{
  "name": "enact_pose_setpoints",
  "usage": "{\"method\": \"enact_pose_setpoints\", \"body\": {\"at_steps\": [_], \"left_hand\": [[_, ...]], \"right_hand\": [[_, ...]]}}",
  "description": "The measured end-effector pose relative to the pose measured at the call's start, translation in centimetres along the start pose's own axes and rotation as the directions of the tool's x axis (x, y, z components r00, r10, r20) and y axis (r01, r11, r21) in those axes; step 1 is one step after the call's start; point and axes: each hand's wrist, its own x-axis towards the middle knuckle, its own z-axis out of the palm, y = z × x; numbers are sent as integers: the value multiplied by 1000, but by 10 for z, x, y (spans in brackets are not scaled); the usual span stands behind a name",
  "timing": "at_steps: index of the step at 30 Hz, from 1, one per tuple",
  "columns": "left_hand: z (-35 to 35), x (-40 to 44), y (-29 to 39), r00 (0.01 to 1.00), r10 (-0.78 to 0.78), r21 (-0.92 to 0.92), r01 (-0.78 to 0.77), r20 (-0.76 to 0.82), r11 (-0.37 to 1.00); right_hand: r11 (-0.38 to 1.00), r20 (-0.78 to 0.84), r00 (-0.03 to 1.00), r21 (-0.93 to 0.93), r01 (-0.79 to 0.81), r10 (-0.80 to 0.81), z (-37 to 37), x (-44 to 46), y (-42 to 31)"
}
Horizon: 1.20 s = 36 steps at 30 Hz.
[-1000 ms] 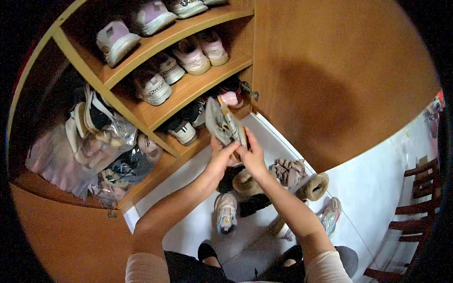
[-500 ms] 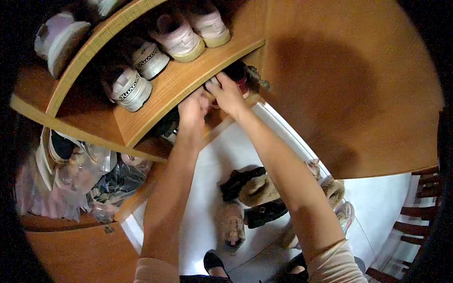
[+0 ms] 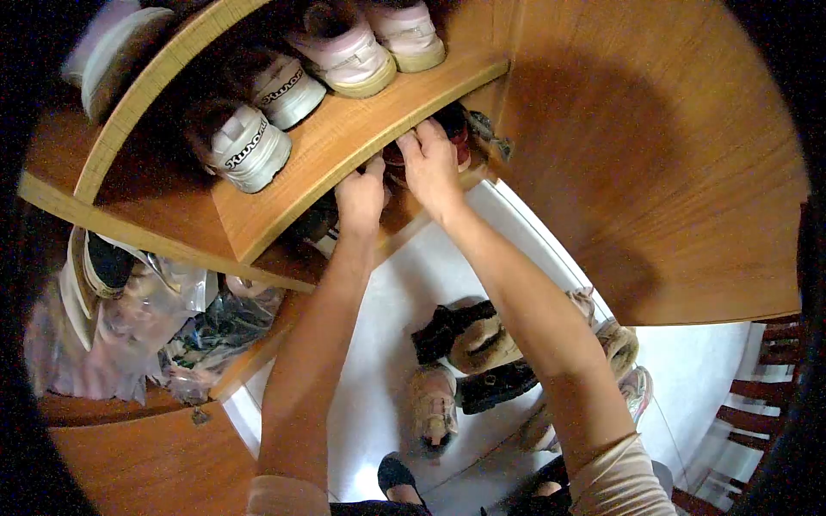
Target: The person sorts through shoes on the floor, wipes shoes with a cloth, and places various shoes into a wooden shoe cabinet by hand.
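Both my hands reach under the front edge of a curved wooden shelf [image 3: 361, 129] into the compartment below. My left hand [image 3: 360, 199] has its thumb up and its other fingers bent out of sight; what they grip is hidden. Just right of it, my right hand [image 3: 433, 170] has its fingers curled at the shelf edge, with their tips in shadow. A dark red shoe [image 3: 463, 148] shows beside my right hand, and more dark red lies between the hands. Left of my left hand is a dark shoe with white stripes [image 3: 320, 230].
White sneakers [image 3: 258, 155] and pinkish shoes [image 3: 353, 64] stand on the shelf above. Plastic-wrapped items [image 3: 206, 335] fill the lower left compartment. An open cabinet door [image 3: 654, 189] stands at right. Several loose shoes [image 3: 499, 387] lie on the white floor [image 3: 361, 378] below my arms.
My hands have moved slightly apart; the right one is now at the shelf edge, and the left has gone further under it. The view has shifted a little.
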Motion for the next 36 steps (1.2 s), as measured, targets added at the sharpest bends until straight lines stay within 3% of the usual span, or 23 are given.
{"method": "enact_pose_setpoints", "body": {"at_steps": [2, 3, 4, 6, 7, 9, 11, 12, 14, 15, 16, 18, 20, 22, 24, 25, 26, 28, 30, 32, 34, 35, 36], "left_hand": [[-1, -5, 8, 999, 8, 1, -8, 38, 1000], [-5, -3, 5, 997, 7, 27, -9, 73, 1000], [-8, -1, -1, 994, 2, 57, -8, 107, 998], [-13, 11, -18, 987, 111, 136, -127, 118, 983], [-15, 16, -20, 989, 82, 211, -106, 119, 972], [-18, 17, -22, 992, 47, 283, -80, 121, 956], [-19, 9, -22, 942, 213, 215, -271, 260, 938], [-16, 0, -22, 941, 209, 215, -270, 267, 939], [-7, -24, -22, 808, 516, 428, -588, 283, 686], [-1, -36, -13, 694, 604, 565, -700, 392, 437], [7, -40, -5, 690, 605, 560, -705, 397, 436], [24, -41, 5, 558, 600, 630, -768, 574, 112], [39, -27, 12, 612, 527, 665, -738, 590, 112], [47, -14, 22, 749, 375, 737, -643, 546, 210], [44, -7, 14, 681, 430, 704, -697, 592, 135], [45, -11, 14, 714, 395, 741, -662, 578, 112], [43, -4, 2, 658, 495, 705, -699, 568, 121], [40, -31, -4, 642, 487, 663, -731, 592, 157], [28, -73, -33, 717, 230, 469, -629, 658, 620], [5, -131, -53, 613, 19, 535, -703, 790, 469], [-15, -178, -86, 546, -121, 488, -601, 829, 633], [-17, -201, -83, 585, -198, 567, -556, 787, 608], [-15, -219, -81, 618, -270, 638, -513, 739, 574]], "right_hand": [[995, -80, 994, 68, 78, -72, 5, 9, -3], [995, -66, 993, -3, 102, -102, 13, 15, 6], [993, 58, 998, -120, 3, 4, 10, 18, 9], [955, 228, 971, -296, -2, 73, 5, 23, 19], [956, 224, 972, -294, 0, 69, 3, 22, 22], [894, 152, 955, -340, 292, -254, -6, 15, 25], [940, 117, 968, -237, 245, -223, -22, 8, 27], [971, 86, 977, -127, 203, -193, -33, 3, 25], [976, 78, 988, -163, 144, -132, -59, -14, 25], [982, 175, 984, -191, 8, 26, -73, -20, 28], [965, 264, 947, -231, -122, 183, -86, -26, 28], [931, 371, 897, -350, -104, 240, -114, -42, 22], [883, 460, 832, -463, -75, 312, -136, -63, 21], [840, 554, 811, -519, 158, 190, -154, -91, 31], [861, 579, 794, -485, 152, 186, -169, -127, 41], [855, 648, 726, -492, 166, 232, -179, -139, 33], [862, 673, 694, -483, 153, 254, -189, -152, 25], [827, 772, 548, -511, 234, 322, -198, -171, 31], [862, 730, 607, -487, 141, 313, -206, -201, 46], [888, 680, 664, -456, 53, 310, -215, -223, 55], [825, 714, 636, -524, 210, 291, -225, -237, 58], [818, 738, 559, -549, 170, 378, -230, -241, 60], [815, 732, 566, -554, 169, 380, -236, -244, 57]]}}
